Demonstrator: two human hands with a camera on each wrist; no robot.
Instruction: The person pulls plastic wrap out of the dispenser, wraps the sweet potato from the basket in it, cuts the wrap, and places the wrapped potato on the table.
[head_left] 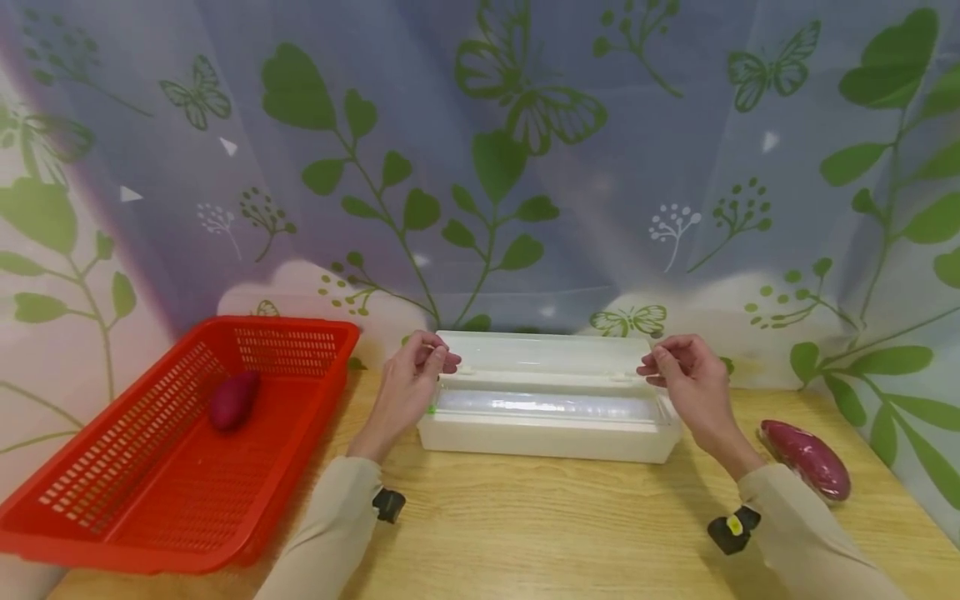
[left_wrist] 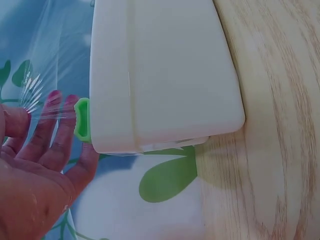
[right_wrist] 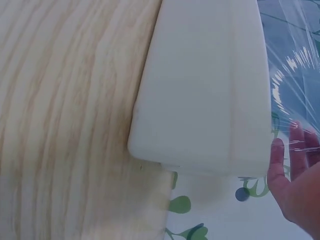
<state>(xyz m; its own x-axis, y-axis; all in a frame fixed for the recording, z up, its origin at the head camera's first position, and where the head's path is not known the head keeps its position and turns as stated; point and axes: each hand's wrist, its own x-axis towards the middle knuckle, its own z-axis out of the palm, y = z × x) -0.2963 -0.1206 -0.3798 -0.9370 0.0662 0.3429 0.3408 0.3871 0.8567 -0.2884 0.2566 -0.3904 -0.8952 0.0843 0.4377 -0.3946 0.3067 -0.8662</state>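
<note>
A white cling film dispenser box (head_left: 547,440) stands on the table with its lid raised and a shiny film roll (head_left: 543,406) inside. My left hand (head_left: 408,379) is at the box's left end, thumb and fingertips pinching clear cling film (left_wrist: 47,55). At the opposite end my right hand (head_left: 693,387) pinches the film too. In the right wrist view, stretched film (right_wrist: 295,65) runs over the fingers of the right hand (right_wrist: 302,187), whose thumb is mostly out of frame. A green end piece (left_wrist: 82,120) projects from the box beside the left fingers.
A red perforated basket (head_left: 262,500) on the left contains one purple sweet-potato-like item (head_left: 233,401). A similar item wrapped in shiny film (head_left: 808,460) lies right of the right forearm. A leaf-patterned curtain (head_left: 420,167) hangs close behind the box. The wooden table (head_left: 540,533) extends in front.
</note>
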